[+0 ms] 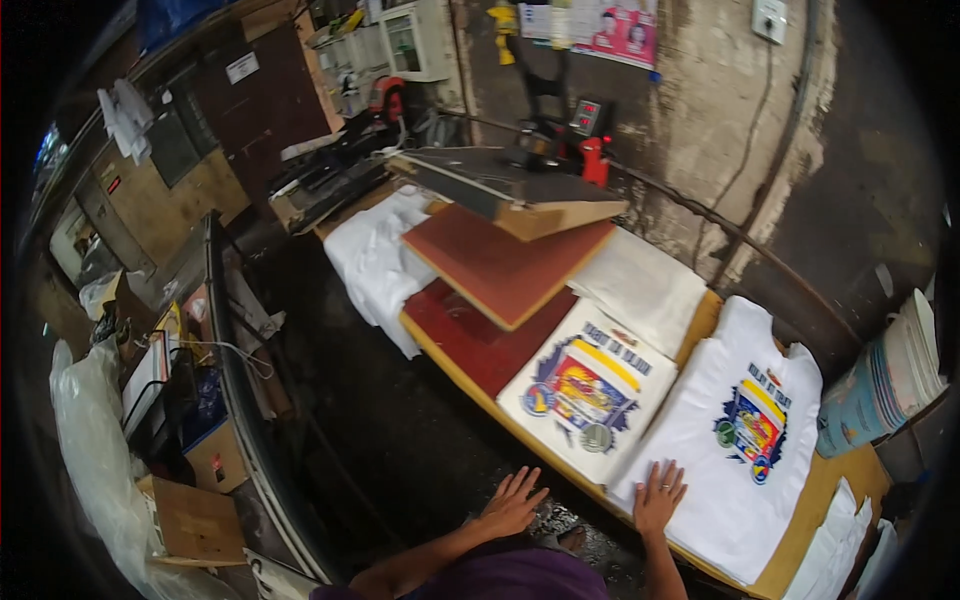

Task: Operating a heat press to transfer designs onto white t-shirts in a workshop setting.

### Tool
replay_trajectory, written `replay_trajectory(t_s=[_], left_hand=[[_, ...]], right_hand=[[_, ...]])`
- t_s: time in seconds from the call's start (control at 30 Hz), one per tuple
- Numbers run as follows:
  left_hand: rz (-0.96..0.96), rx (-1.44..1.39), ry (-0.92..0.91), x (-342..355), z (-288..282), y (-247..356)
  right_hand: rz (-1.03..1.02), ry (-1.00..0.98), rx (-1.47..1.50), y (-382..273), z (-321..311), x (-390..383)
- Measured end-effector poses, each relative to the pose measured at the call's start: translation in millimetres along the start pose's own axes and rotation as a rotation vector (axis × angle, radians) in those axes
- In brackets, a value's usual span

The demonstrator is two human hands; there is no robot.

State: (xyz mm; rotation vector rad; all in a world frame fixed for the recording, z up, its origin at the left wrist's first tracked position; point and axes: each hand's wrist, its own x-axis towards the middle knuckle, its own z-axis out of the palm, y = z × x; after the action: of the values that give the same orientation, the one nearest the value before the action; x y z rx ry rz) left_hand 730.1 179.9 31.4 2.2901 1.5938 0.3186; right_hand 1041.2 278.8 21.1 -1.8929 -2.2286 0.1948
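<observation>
My left hand (513, 505) hovers just off the table's near edge, fingers spread, with nothing in it. My right hand (660, 498) rests flat with spread fingers on the near edge of a white T-shirt (690, 440), which carries a colourful print and seems to lie on a pile. To its left is a stack of white sheets (515, 395) with a similar print, mirrored. Beyond that stands a heat press (540, 190) with its dark upper plate raised. Under it, an orange-brown board (510, 260) is tilted above a dark red base (465, 335).
White cloth (375, 255) hangs over the table's left side. More white fabric (645, 280) lies behind the sheets. A blue-and-white bucket (870, 390) holding rolled material stands at the right. Folded white pieces (830, 540) lie at the near right corner. Cardboard boxes (195, 520) are at the left.
</observation>
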Motion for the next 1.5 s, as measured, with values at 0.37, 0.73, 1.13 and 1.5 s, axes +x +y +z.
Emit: replay_trajectory(t_s=[0.37,0.73,1.13,1.5], left_hand=[[-0.645,-0.264,0.096,-207,-13,-176],[-0.520,-0.460,0.239,-223,-5,-309],[-1.096,-0.649,0.447,-189,-185,-436],[-1.323,-0.677,0.401,-187,-246,-492]], right_hand=[[-0.054,0.238,-0.081,-20,24,24],[-0.878,0.038,0.403,-462,109,185],[0.278,-0.244,1.234,-771,296,556],[0.110,0.071,1.219,-834,351,621]])
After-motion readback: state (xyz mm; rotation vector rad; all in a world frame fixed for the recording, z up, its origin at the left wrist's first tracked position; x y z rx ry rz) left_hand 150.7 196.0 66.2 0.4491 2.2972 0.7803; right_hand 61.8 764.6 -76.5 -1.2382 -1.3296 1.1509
